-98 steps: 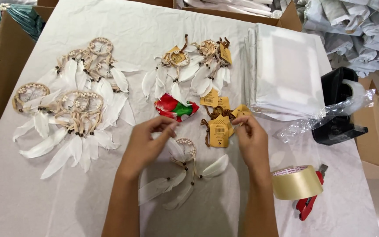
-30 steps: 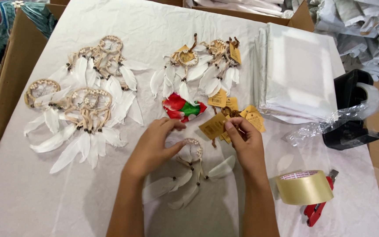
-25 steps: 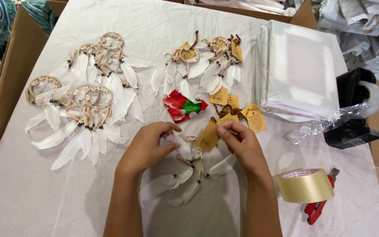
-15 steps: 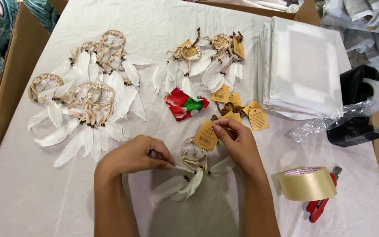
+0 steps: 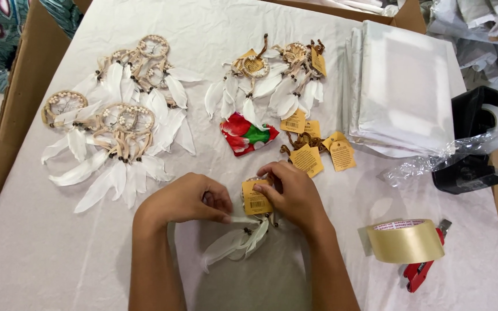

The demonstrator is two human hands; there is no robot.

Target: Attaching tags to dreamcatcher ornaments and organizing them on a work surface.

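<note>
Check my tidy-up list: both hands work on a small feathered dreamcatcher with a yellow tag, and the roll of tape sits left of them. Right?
Not quite. In the head view the roll of tape sits right of the hands, not left. The left hand and right hand do work on the small feathered dreamcatcher with its yellow tag.

Both hands, left (image 5: 188, 198) and right (image 5: 292, 193), on a white-feathered dreamcatcher (image 5: 240, 242) with yellow tag (image 5: 256, 197).

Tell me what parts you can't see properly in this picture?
All in the head view:
- Hoop of the dreamcatcher: hidden under the left hand and right hand; only feathers show.
- Yellow tag: print too small to make out.
- Red tool: mostly covered by the tape roll.
- Black tape dispenser: partly behind crinkled clear plastic.
- Cardboard box: cut off by the left edge.
</note>
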